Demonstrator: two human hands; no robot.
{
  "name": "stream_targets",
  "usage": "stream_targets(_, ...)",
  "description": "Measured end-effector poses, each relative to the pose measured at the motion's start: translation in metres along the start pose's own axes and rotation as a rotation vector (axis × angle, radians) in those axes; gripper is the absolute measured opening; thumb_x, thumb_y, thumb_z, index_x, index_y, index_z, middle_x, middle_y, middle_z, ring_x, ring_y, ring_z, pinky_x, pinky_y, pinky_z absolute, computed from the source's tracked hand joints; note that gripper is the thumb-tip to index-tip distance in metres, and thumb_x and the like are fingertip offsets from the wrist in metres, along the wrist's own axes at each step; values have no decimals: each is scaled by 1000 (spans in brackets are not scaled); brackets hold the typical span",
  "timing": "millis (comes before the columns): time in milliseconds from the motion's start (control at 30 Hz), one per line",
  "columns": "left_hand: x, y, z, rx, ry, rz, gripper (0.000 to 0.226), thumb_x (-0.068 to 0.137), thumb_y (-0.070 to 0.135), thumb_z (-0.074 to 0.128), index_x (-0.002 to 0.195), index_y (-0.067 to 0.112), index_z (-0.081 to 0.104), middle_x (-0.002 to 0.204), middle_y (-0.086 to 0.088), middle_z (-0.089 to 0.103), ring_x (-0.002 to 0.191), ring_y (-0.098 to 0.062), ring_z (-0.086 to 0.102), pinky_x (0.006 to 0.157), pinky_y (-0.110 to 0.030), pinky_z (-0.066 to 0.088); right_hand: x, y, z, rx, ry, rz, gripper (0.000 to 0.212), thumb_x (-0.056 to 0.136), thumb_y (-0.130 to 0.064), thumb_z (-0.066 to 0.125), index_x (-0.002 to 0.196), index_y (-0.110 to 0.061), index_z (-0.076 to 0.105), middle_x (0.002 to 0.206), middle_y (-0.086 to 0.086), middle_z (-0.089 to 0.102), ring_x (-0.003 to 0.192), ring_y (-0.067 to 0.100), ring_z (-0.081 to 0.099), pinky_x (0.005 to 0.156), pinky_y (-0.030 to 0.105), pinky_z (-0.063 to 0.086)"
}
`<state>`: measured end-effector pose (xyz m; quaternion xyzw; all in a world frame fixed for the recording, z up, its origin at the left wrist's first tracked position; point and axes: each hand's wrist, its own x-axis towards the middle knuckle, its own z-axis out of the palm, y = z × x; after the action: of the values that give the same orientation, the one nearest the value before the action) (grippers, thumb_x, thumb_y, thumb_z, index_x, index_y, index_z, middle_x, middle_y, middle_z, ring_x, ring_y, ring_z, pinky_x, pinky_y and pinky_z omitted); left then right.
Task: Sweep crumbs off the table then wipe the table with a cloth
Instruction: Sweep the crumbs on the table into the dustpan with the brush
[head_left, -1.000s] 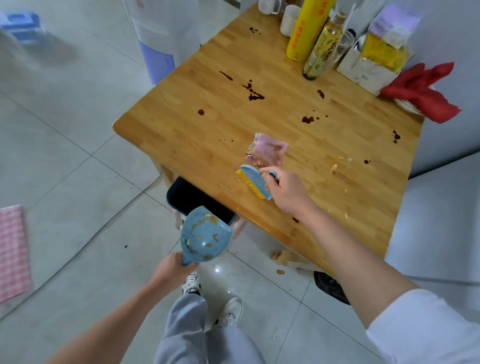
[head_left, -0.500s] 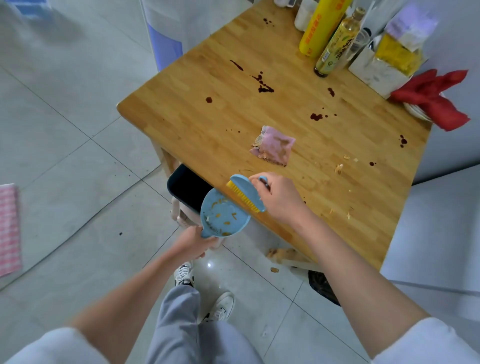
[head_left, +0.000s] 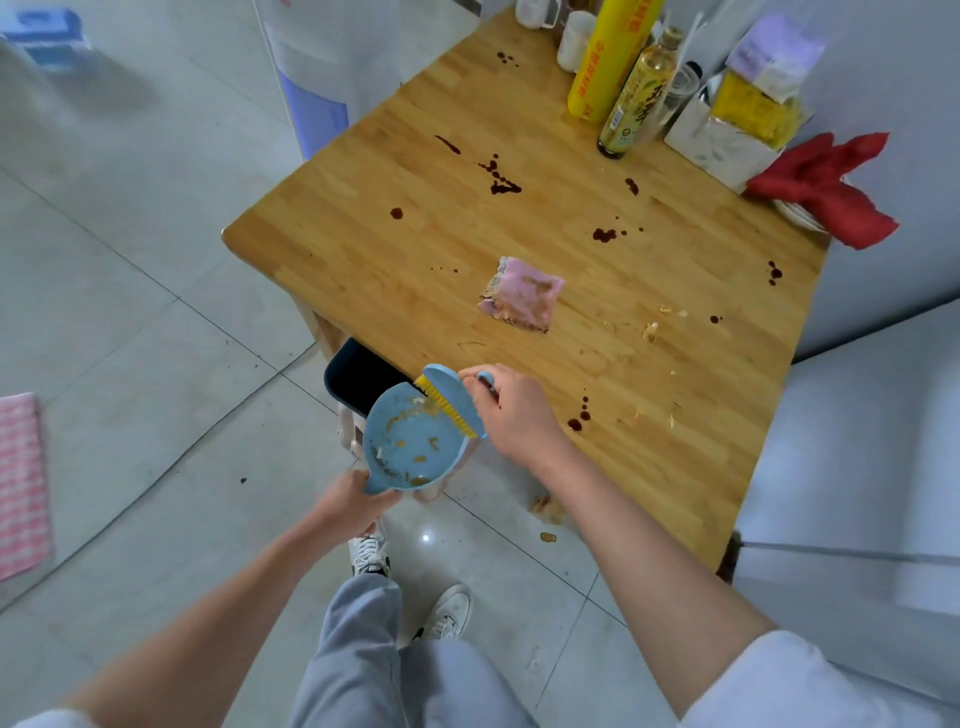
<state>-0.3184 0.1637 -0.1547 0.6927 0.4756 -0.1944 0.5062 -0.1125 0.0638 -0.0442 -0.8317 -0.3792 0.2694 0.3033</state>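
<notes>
1. While the left hand (head_left: 347, 501) grips the short handle of a round pale-blue plastic dustpan (head_left: 413, 447), the pan sits tilted at the near edge of the light wooden bench (head_left: 519, 130), its mouth against the edge.
2. Brown crumbs (head_left: 410, 460) lie scattered inside the pan.
3. The right hand (head_left: 511, 413) is curled round the handle of a small blue brush with yellow bristles (head_left: 449, 400); the bristles rest on the pan's upper rim at the bench edge.
4. A folded pink cloth with brown stains (head_left: 522, 293) lies flat on the bench beyond the brush, apart from both hands.
5. More pale crumbs (head_left: 650, 330) remain on the bench to the right of the cloth, and dark red-brown spots (head_left: 501, 182) are spattered across the wood.
6. A dark blue open bin (head_left: 358, 382) stands on the floor under the bench edge, just behind the pan.
7. At the far side of the bench stand a yellow roll in printed wrap (head_left: 605, 57) and a clear bottle with a yellow-green label (head_left: 631, 98), close together.
8. A crumpled red cloth (head_left: 826, 187) lies at the far right corner.
9. On the grey tiled floor (head_left: 130, 234) at the left lies a pink-and-white checked towel (head_left: 21, 483).
</notes>
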Motion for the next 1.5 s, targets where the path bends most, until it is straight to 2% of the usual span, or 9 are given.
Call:
stream_targets(100, -28, 19, -14, 15, 30, 8, 19, 92, 27, 66, 92, 8, 65, 61, -2, 59, 47, -11, 55, 49, -25, 48, -5, -12, -31, 70, 89, 0, 27, 104, -29, 48, 113, -17, 71, 91, -5, 66, 81, 16, 63, 68, 29, 41)
stream_targets(233, -43, 77, -30, -17, 18, 101, 17, 91, 29, 67, 85, 14, 61, 61, -2, 56, 49, -14, 53, 51, -27, 45, -8, -3, -91, 82, 266, 44, 26, 103, -32, 48, 111, -21, 70, 87, 0, 73, 77, 21, 68, 69, 39, 51)
stream_targets(467, -25, 201, -33, -64, 22, 283, 31, 92, 34, 63, 72, 12, 56, 53, 2, 56, 44, -7, 51, 49, -18, 46, -16, 76, -205, -32, 518, 233, 27, 104, -31, 44, 109, -22, 69, 79, 9, 70, 76, 28, 67, 68, 39, 50)
stream_targets(600, -3, 228, -20, -48, -2, 316, 35, 95, 33, 62, 69, 11, 53, 50, 3, 53, 36, -4, 45, 42, -15, 39, -15, 123, -235, 27, 598, 380, 27, 103, -31, 44, 112, -24, 68, 78, 1, 70, 80, 24, 70, 76, 41, 55)
stream_targets(800, 39, 266, -6, 4, -28, 307, 30, 96, 34, 60, 72, 16, 56, 50, 4, 55, 40, -6, 48, 48, -21, 41, 2, 164, -274, 96, 779, 504, 27, 104, -29, 44, 116, -18, 66, 86, 5, 69, 80, 24, 67, 54, 21, 44)
stream_targets(967, 54, 294, -4, 11, 21, 320, 31, 98, 35, 58, 69, 24, 54, 50, 5, 54, 36, -3, 47, 44, -19, 43, 34, 187, -280, 63, 601, 461, 28, 102, -31, 46, 117, -23, 68, 84, -2, 71, 85, 21, 68, 75, 37, 53)
stream_targets(1133, 61, 294, 6, -27, 147, 236, 34, 96, 37, 60, 70, 16, 57, 52, 1, 56, 44, -9, 52, 44, -19, 42, 97, 213, -283, -46, 446, 326, 31, 104, -28, 44, 124, -19, 67, 97, 2, 70, 74, 17, 60, 63, 30, 40)
stream_targets(1267, 56, 278, 23, -121, 253, 148, 31, 95, 32, 61, 75, 9, 55, 55, -4, 56, 36, -5, 45, 40, -18, 38, 135, 232, -282, -153, 286, 250, 29, 103, -23, 48, 119, -13, 70, 108, 11, 72, 91, 27, 63, 68, 27, 31)
stream_targets(1500, 42, 278, 60, -306, 353, -8, 26, 97, 32, 62, 84, 9, 58, 60, -6, 57, 34, -5, 45, 44, -19, 41, 107, 216, -262, -172, -49, 61, 30, 104, -30, 46, 116, -17, 71, 110, 5, 68, 96, 22, 61, 81, 36, 47)
